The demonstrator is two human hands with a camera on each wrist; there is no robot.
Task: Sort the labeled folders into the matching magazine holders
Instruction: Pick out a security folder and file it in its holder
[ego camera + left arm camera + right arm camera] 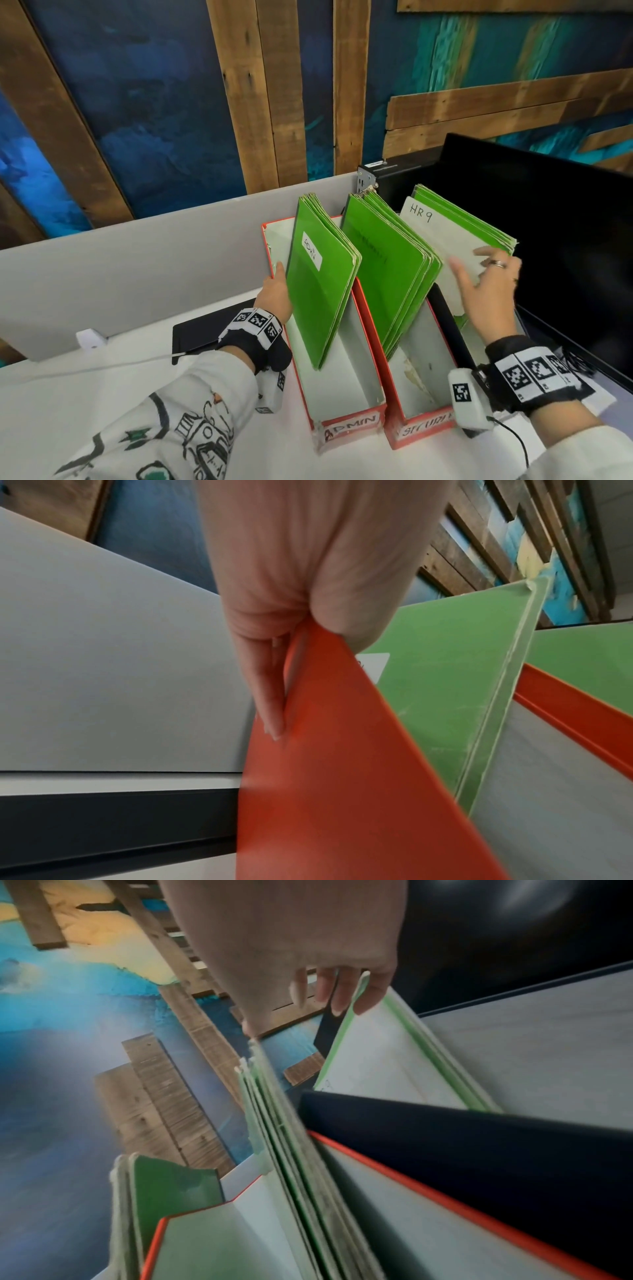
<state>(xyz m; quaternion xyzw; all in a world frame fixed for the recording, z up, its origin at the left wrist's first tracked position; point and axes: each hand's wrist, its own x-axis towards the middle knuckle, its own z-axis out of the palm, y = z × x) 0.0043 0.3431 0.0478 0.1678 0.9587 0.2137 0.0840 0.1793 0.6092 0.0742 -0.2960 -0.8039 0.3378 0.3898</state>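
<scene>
Three magazine holders stand side by side. The red ADMIN holder [352, 423] has green folders [322, 291] leaning in it, the front one labelled ADMIN. My left hand [274, 291] grips its left wall [325, 777], thumb inside and fingers outside. A red holder [424, 428] with a partly hidden label holds more green folders [387, 274]. A dark holder [448, 318] holds a pale folder marked HR 9 [435, 236] in front of green ones. My right hand [486, 284] rests with spread fingers on the top edge of that HR stack [377, 1064].
A black monitor [548, 222] stands close behind and right of the dark holder. A grey partition [137, 267] runs along the back of the white desk. A black pad [205, 329], a white cable [102, 366] and a small white plug [89, 337] lie left of the holders.
</scene>
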